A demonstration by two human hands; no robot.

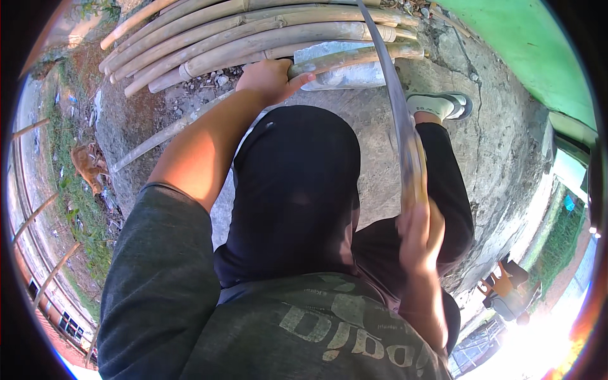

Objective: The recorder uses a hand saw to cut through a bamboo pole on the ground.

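My left hand (266,80) is closed around a bamboo pole (339,60), its thumb lying along the pole. Under the pole's right part is a pale, whitish block (339,80) on the concrete; the pole's other end slants down to the left past my forearm. In my right hand (419,237) is the yellowish handle of a machete (398,101). Its long, narrow grey blade points up and away, crossing in front of the pole in this view. The handle and right fingers are slightly blurred.
Several bamboo poles (253,31) lie side by side at the far edge. My sandalled foot (443,106) is right of the block. Cracked concrete (500,133) spreads beneath, with a green wall (513,44) at far right. A brown animal (88,166) is at left.
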